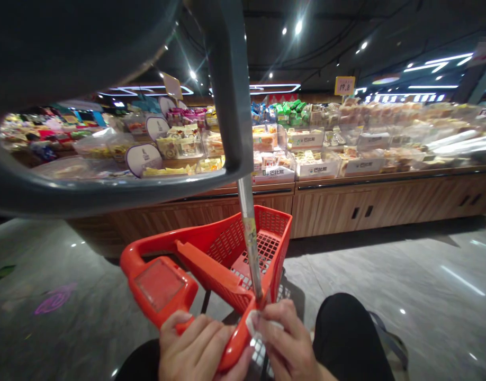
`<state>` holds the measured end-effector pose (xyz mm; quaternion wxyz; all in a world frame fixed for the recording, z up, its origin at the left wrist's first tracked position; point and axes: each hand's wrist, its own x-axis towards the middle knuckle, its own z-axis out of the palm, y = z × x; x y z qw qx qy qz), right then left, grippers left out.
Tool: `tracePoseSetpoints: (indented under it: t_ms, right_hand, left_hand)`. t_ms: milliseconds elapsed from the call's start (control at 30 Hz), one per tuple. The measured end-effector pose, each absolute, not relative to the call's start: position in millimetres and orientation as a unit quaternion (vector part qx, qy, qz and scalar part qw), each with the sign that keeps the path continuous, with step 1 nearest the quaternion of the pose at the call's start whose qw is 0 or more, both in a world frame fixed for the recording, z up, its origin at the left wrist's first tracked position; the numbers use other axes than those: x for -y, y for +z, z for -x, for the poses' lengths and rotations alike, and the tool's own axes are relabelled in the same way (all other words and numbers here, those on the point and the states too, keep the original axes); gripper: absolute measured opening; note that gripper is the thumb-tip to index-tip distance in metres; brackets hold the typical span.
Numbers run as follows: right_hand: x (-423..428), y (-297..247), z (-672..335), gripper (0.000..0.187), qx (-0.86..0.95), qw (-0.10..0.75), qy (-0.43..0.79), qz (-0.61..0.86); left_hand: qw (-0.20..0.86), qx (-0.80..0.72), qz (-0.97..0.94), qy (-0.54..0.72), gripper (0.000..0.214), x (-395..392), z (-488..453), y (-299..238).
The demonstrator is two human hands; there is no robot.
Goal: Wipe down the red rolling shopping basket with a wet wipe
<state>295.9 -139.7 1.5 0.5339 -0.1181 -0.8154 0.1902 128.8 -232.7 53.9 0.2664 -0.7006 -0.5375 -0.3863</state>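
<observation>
An orange plastic shopping basket [267, 233] stands in front of me on a shiny floor. My left hand [197, 349] is wrapped over its thick orange rim at the near corner. My right hand [282, 341] is closed at the base of a metal pole [249, 233] that rises from the basket's near edge. The fingers also pinch a small white piece [251, 323] beside the pole. At the pole's top a large grey pull handle [231, 106] looms close to the camera. The basket looks bare inside.
A long wooden display counter [386, 203] with packaged breads and cakes runs across the back. A yellow price sign [344, 85] hangs above it. Grey polished floor [405, 275] lies to the right. My dark trouser knee [346, 333] shows at the bottom.
</observation>
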Motion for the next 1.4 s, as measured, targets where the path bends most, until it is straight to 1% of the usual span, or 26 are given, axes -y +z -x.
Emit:
tracePoseSetpoints:
  t_ms: [67,133,233,300,367,467,533,600,800,1000,1100,1267,1333,1400]
  right_hand:
    - [140.4,3.7,-296.6,0.037,0.816,0.534,0.189,0.117]
    - [132.3,4.5,-299.2,0.035,0.801,0.538,0.203,0.169]
    - [114.1,6.2,-302.2,0.031,0.753,0.565,0.233,0.244]
    - [106.0,10.0,-300.8,0.031,0.745,0.563,0.244,0.261]
    - [101.6,14.9,-296.9,0.033,0.780,0.523,0.233,0.252]
    - [94.4,20.0,-290.7,0.034,0.838,0.442,0.191,0.255]
    - [88.6,21.7,-287.6,0.033,0.844,0.415,0.163,0.298]
    - [86.7,23.4,-284.9,0.032,0.839,0.404,0.149,0.334]
    - [104.9,28.3,-278.0,0.038,0.845,0.420,0.185,0.274]
    - [89.7,18.7,-276.0,0.033,0.834,0.420,0.155,0.321]
    - [91.3,14.7,-268.7,0.029,0.835,0.426,0.152,0.313]
    - [85.8,6.1,-261.2,0.034,0.841,0.432,0.156,0.287]
    - [77.0,3.4,-260.9,0.034,0.835,0.425,0.158,0.313]
    - [72.9,3.5,-258.8,0.034,0.832,0.414,0.163,0.332]
  left_hand:
    - [0.270,0.532,0.704,-0.385,0.011,231.1,-128.4,58.0]
    - [0.273,0.525,0.705,-0.392,0.010,228.9,-128.6,63.0]
    - [0.272,0.516,0.703,-0.408,0.010,224.9,-129.2,70.0]
    - [0.268,0.513,0.704,-0.412,0.011,222.0,-128.3,71.9]
    - [0.263,0.514,0.703,-0.415,0.011,219.2,-125.0,70.9]
    - [0.250,0.519,0.704,-0.415,0.012,215.4,-115.1,66.2]
    - [0.247,0.517,0.712,-0.406,0.012,213.3,-106.8,63.9]
    - [0.245,0.512,0.725,-0.391,0.012,211.5,-99.0,63.5]
    - [0.235,0.494,0.747,-0.377,0.012,207.6,-82.4,65.8]
    - [0.228,0.481,0.754,-0.384,0.013,202.6,-69.9,66.0]
    - [0.235,0.483,0.756,-0.375,0.013,199.7,-61.7,65.2]
    - [0.226,0.523,0.738,-0.361,0.008,201.3,-42.0,64.8]
    - [0.247,0.537,0.731,-0.340,0.007,203.5,-38.9,66.4]
    - [0.292,0.552,0.720,-0.304,0.015,204.0,-43.6,68.2]
